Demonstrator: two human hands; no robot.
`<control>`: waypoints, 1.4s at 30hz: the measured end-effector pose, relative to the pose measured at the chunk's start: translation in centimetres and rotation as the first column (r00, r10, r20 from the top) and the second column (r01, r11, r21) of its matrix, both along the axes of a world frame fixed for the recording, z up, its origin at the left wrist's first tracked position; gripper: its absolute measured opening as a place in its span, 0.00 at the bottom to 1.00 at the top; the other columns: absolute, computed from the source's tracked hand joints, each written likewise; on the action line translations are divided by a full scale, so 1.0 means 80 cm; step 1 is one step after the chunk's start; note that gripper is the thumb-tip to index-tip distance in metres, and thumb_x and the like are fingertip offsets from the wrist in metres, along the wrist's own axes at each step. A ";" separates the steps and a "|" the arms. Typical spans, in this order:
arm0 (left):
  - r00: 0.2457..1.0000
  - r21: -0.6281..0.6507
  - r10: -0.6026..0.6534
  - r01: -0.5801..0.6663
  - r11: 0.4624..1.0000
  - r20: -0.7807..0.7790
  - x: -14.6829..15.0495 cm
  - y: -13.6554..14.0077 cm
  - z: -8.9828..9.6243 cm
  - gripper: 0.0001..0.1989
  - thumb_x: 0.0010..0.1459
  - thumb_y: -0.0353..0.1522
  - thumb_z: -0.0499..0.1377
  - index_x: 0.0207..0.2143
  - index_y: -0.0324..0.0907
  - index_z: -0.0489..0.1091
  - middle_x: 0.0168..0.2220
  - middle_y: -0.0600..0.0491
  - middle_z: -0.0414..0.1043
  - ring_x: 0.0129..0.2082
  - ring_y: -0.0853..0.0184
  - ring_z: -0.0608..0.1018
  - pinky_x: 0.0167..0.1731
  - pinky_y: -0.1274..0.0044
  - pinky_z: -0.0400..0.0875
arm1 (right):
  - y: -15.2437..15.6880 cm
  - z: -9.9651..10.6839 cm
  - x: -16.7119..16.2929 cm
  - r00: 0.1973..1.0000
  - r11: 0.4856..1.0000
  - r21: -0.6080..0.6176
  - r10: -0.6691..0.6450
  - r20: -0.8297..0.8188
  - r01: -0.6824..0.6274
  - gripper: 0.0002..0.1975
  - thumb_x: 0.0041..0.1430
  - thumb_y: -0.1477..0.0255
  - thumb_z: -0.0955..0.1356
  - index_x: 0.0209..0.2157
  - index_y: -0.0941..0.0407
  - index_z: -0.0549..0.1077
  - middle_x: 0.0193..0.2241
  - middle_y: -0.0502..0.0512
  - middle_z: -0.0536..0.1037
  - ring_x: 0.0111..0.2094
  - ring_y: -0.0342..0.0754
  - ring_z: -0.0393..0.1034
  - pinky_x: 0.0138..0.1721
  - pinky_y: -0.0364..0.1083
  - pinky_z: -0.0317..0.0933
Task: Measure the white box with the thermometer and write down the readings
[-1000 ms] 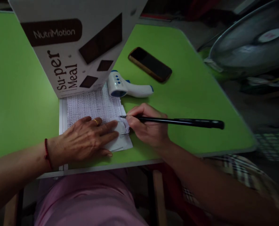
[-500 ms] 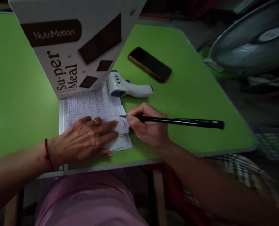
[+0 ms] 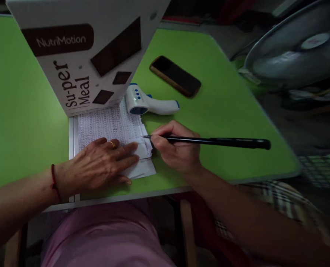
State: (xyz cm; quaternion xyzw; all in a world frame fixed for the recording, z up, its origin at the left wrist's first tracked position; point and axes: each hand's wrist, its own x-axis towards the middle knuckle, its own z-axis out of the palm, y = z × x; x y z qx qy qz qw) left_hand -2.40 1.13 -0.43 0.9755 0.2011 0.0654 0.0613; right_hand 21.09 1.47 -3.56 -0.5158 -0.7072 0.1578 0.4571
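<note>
My right hand [image 3: 178, 146] pinches a long black pen [image 3: 220, 142] near its point. The pen's tip is at the right edge of a sheet of paper [image 3: 106, 124] covered in dense handwriting; whether it touches cannot be made out. Flat on the lower part of the sheet lies my left hand [image 3: 103, 163], fingers stretched to the right. A blank strip of the paper shows beyond those fingertips. Just above the writing, a white and blue infrared thermometer [image 3: 150, 104] rests on its side, partly over the sheet's upper right corner.
A tall white box [image 3: 78, 66] printed "NutriMotion Su-per Meal" stands behind the paper, covering its top. A dark phone in a brown case [image 3: 176, 76] lies on the green table [image 3: 237, 122]. Off the table's right side is a large round metal object [image 3: 290, 55].
The pen has swung slightly, its back end now further right, and my right hand has shifted a little right relative to the paper. My left hand stays in place; the view has drifted slightly.
</note>
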 end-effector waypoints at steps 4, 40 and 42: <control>1.000 0.011 -0.005 0.005 1.000 0.001 0.000 0.000 -0.001 0.24 0.69 0.45 0.56 0.59 0.39 0.67 0.66 0.47 0.64 0.46 0.56 0.76 0.40 0.64 0.74 | 0.001 -0.001 0.001 1.000 1.000 -0.016 -0.011 -0.004 0.011 0.06 0.53 0.75 0.67 0.24 0.52 0.68 0.17 0.46 0.72 0.18 0.42 0.64 0.21 0.44 0.60; 1.000 0.031 -0.006 0.006 0.999 0.004 0.000 0.001 -0.002 0.23 0.68 0.44 0.58 0.59 0.39 0.67 0.65 0.48 0.65 0.46 0.57 0.76 0.39 0.65 0.74 | 0.001 0.001 -0.002 0.999 1.000 -0.029 -0.010 0.038 0.011 0.07 0.53 0.74 0.67 0.23 0.52 0.68 0.17 0.45 0.72 0.18 0.42 0.64 0.20 0.42 0.60; 1.000 0.031 -0.007 0.006 1.000 0.002 0.000 0.001 -0.002 0.23 0.69 0.44 0.57 0.59 0.39 0.68 0.65 0.47 0.65 0.45 0.57 0.76 0.39 0.65 0.74 | 0.001 0.000 -0.001 0.999 0.999 -0.034 0.000 0.037 0.002 0.07 0.53 0.74 0.67 0.24 0.52 0.68 0.17 0.45 0.71 0.18 0.42 0.64 0.20 0.43 0.60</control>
